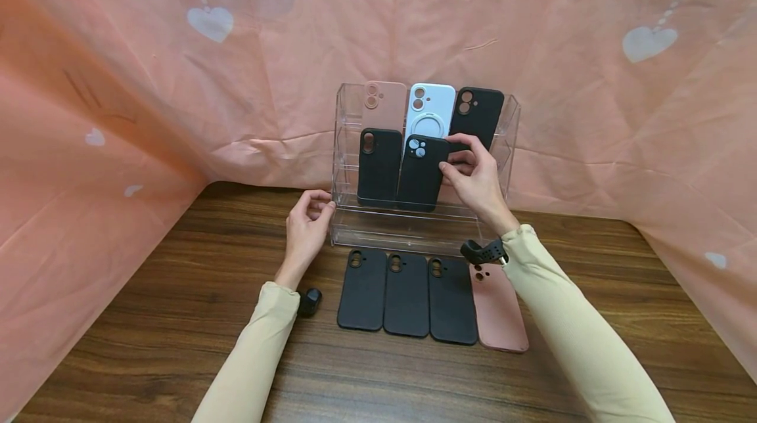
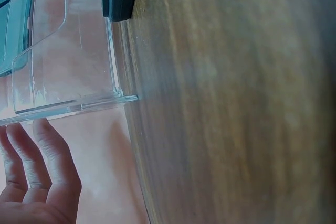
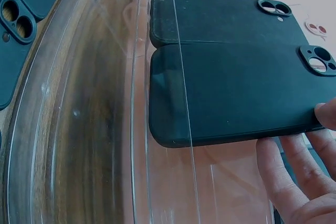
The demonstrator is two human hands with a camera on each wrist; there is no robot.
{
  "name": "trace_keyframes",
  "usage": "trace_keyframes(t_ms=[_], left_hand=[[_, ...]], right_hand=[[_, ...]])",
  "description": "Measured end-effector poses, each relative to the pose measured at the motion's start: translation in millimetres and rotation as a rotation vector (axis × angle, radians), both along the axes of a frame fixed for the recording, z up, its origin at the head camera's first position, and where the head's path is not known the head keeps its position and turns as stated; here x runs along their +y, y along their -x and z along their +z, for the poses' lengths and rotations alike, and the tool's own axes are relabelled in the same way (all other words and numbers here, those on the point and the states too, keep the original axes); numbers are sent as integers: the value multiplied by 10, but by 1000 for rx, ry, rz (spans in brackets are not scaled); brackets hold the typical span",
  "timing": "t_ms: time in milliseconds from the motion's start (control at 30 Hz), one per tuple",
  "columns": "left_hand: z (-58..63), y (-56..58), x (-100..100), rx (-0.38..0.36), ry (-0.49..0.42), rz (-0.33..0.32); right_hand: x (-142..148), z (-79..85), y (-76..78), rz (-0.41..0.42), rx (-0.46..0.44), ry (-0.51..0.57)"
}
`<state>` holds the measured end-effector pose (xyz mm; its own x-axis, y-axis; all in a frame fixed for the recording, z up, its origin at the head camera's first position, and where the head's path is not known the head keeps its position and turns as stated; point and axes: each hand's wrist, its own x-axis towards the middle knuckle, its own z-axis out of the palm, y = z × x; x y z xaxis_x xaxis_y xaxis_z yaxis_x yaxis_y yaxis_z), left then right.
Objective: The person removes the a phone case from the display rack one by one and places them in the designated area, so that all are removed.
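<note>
A clear acrylic stand [image 1: 408,237] holds phone cases in tiers. My right hand [image 1: 475,175] pinches the right edge of a black phone case [image 1: 421,177], its lower end behind the stand's front lip. Just left of it a second black case [image 1: 379,167] leans in the same tier. In the right wrist view the thumb lies on the held case [image 3: 236,93], with fingers along its edge. My left hand [image 1: 307,222] touches the stand's left side; the left wrist view shows fingertips against the clear side wall [image 2: 79,106].
Behind stand a pink case [image 1: 384,108], a white case with a ring [image 1: 432,104] and another black case [image 1: 481,111]. On the wooden table [image 1: 177,318], several cases lie in a row before the stand, including a pink one [image 1: 503,311]. Pink cloth [image 1: 284,81] hangs behind.
</note>
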<state>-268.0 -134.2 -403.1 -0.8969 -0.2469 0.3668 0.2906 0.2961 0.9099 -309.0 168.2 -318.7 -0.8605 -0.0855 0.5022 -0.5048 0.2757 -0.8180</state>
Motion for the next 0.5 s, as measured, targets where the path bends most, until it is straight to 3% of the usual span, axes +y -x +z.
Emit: trace_keyframes(t_ms=[500], left_hand=[[3,2,-9,-7,9,5]], right_hand=[[35,5,-33,-4,-15,100]])
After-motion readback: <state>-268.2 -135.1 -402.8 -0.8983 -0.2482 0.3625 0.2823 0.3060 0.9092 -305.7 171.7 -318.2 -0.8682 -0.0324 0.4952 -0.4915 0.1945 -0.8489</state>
